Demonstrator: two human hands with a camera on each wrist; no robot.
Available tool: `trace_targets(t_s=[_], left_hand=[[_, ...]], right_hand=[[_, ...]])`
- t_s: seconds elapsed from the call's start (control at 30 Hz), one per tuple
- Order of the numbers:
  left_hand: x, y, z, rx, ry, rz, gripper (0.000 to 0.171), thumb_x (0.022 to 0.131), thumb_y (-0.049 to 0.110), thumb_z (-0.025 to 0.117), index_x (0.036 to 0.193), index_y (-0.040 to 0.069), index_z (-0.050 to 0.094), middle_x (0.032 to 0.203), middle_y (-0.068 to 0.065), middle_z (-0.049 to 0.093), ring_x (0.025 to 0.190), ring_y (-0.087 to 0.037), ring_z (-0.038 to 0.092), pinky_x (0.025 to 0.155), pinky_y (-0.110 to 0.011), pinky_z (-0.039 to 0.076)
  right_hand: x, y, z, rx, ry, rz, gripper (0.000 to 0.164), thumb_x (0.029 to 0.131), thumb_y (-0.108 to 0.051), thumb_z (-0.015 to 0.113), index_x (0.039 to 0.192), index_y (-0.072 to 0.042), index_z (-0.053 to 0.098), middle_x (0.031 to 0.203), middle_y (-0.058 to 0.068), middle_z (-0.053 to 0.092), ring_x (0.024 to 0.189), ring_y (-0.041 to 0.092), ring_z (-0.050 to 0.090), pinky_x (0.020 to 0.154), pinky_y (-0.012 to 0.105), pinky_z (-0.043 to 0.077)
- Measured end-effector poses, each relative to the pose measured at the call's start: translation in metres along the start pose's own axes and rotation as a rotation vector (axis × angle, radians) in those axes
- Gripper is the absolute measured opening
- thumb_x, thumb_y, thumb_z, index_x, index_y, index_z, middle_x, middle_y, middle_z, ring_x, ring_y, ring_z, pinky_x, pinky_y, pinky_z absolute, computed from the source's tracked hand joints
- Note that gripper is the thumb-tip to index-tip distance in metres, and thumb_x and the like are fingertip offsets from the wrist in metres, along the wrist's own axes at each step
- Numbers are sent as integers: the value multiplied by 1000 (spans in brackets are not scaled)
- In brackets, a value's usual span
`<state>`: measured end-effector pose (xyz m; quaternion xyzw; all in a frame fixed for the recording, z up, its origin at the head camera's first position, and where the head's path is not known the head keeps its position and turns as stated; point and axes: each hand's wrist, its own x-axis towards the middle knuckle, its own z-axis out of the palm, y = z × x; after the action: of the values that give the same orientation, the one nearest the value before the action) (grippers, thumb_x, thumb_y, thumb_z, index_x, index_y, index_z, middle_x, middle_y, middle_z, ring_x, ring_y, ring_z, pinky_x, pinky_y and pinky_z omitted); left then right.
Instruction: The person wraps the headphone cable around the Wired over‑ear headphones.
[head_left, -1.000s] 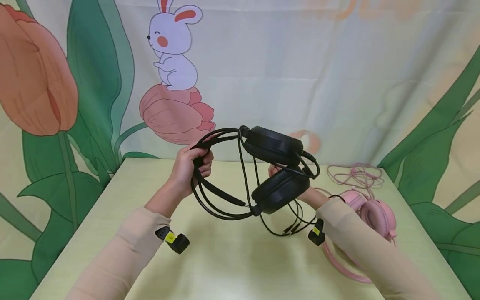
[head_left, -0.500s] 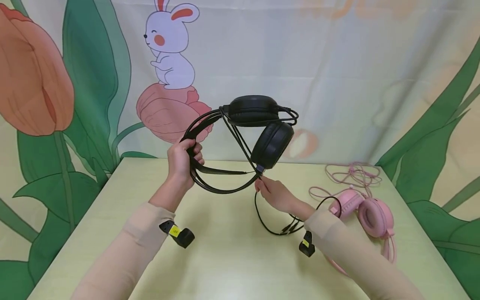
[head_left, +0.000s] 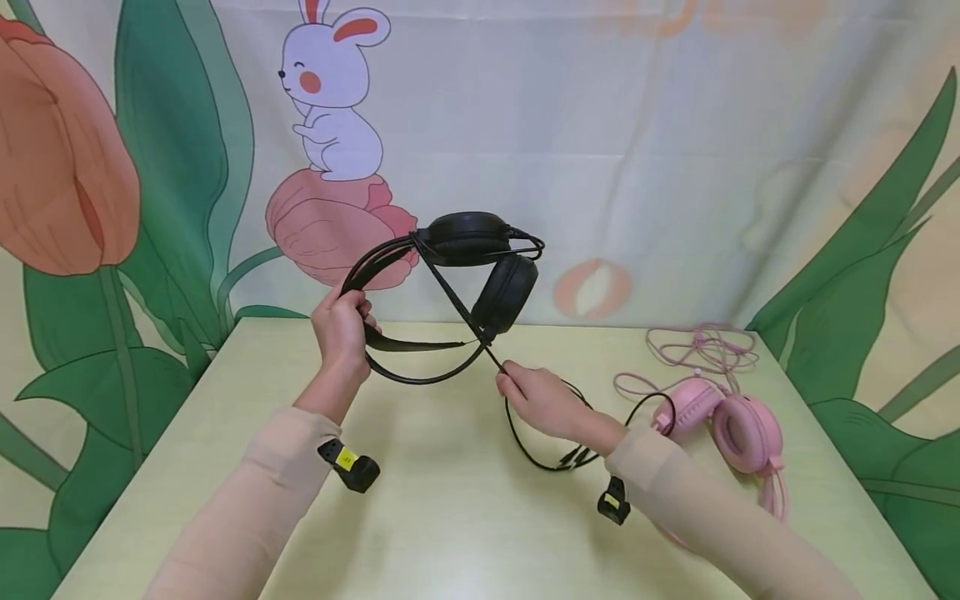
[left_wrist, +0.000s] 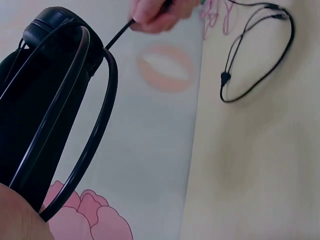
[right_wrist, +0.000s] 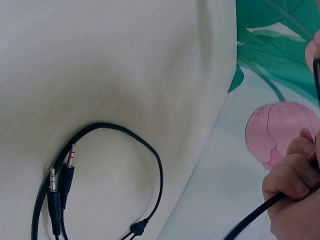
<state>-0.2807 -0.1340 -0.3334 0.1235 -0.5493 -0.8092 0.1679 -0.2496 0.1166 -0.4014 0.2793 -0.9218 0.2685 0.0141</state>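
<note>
Black over-ear headphones (head_left: 504,293) are held up above the table, tilted on their side. My left hand (head_left: 342,335) grips them by the headband at the left. Below the lower ear cup, my right hand (head_left: 542,398) holds the black cable (head_left: 492,357), which runs taut up to the headphones across the band. From that hand the cable loops down toward the table, ending in two audio plugs (right_wrist: 53,194) with a small splitter (right_wrist: 138,228), seen in the right wrist view. The left wrist view shows the band (left_wrist: 102,120) close up.
Pink headphones (head_left: 746,433) lie on the right side of the pale table (head_left: 420,517), partly behind my right sleeve. Their pink cable (head_left: 705,348) is heaped behind them near the back edge. A printed curtain (head_left: 525,125) hangs behind the table.
The black headphones have shifted left and turned, with my left hand still on the band. My right hand came from behind the ear cups, took the cable and drew it down and away.
</note>
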Motion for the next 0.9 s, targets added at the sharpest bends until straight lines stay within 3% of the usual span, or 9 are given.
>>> trace_targets(t_s=[0.23, 0.4, 0.53, 0.63, 0.73, 0.9], left_hand=[[9, -8, -11, 101, 103, 58, 34, 85, 3, 44, 110, 13, 65, 66, -1, 43, 47, -8, 38, 48, -18, 36], [13, -14, -17, 250, 143, 94, 37, 87, 8, 44, 116, 18, 64, 74, 0, 48, 52, -8, 43, 58, -22, 38], [17, -18, -20, 355, 202, 117, 39, 87, 12, 44, 116, 26, 64, 94, 2, 61, 79, -9, 50, 75, -25, 37], [20, -22, -21, 421, 219, 172, 40, 87, 12, 43, 117, 28, 64, 112, 4, 63, 102, -10, 52, 86, -29, 37], [23, -27, -22, 498, 231, 254, 39, 88, 13, 43, 119, 29, 62, 118, 1, 63, 110, -14, 54, 85, -32, 40], [25, -39, -24, 584, 242, 296, 42, 86, 14, 43, 119, 33, 62, 118, 4, 63, 91, -16, 56, 69, -26, 35]], right_hand=[[-8, -8, -4, -58, 16, -104, 21, 98, -20, 39, 80, -16, 49, 70, -6, 55, 58, 6, 47, 59, 22, 41], [-13, -10, -10, -125, 5, -200, 19, 96, -19, 42, 82, -17, 53, 73, -7, 60, 61, 3, 51, 62, 22, 45], [-17, -13, -20, -179, -16, -270, 17, 95, -18, 44, 80, -17, 52, 67, -10, 54, 55, 1, 46, 56, 20, 41], [-18, -17, -31, -214, -31, -346, 17, 94, -18, 47, 77, -16, 50, 61, -11, 44, 50, 1, 39, 49, 18, 33], [-16, -20, -44, -275, -15, -440, 15, 92, -18, 50, 78, -16, 51, 58, -12, 41, 48, 1, 35, 45, 17, 28], [-5, -21, -69, -392, 79, -555, 8, 91, -19, 55, 83, -18, 56, 66, -13, 52, 50, 1, 40, 44, 18, 30]])
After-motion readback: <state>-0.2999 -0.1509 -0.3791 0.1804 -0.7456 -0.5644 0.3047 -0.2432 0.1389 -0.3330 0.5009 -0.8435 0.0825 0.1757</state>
